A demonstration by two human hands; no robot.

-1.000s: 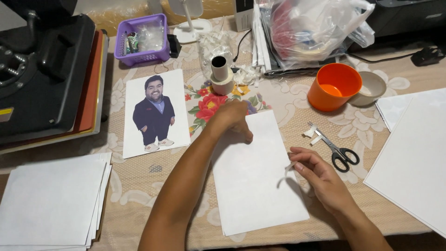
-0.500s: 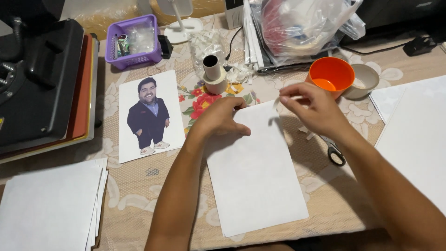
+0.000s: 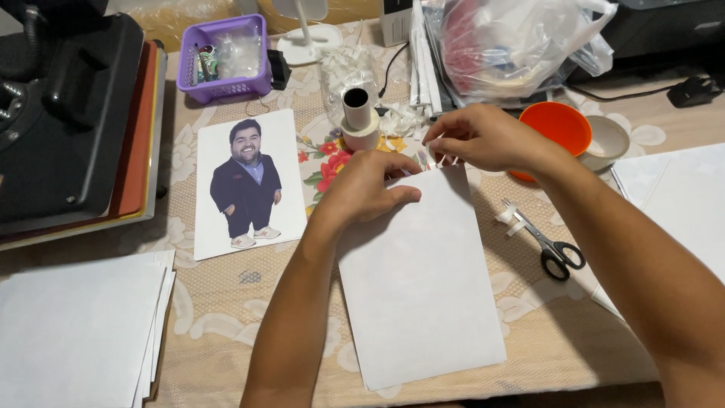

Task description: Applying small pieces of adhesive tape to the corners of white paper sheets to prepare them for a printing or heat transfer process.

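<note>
A blank white sheet (image 3: 423,279) lies on the patterned tablecloth in front of me. My left hand (image 3: 366,189) presses flat on its top left corner, fingers curled. My right hand (image 3: 479,140) hovers at the sheet's top edge, pinching a small strip of white tape (image 3: 442,161) between thumb and fingers. Just beyond my hands stand two tape rolls (image 3: 359,121), one stacked on the other. A printed cutout picture of a person in a dark suit (image 3: 248,181) lies to the left of the sheet.
Black-handled scissors (image 3: 550,245) lie right of the sheet. An orange bowl (image 3: 563,125) and a pale bowl (image 3: 613,140) sit behind. A black heat press (image 3: 60,113) fills the far left, paper stacks (image 3: 75,336) lie near left and right (image 3: 680,204), a purple basket (image 3: 226,57) at the back.
My right hand rose from the sheet's right edge to its top edge, carrying the tape strip. The view shifted slightly closer; my left hand stayed on the top corner.
</note>
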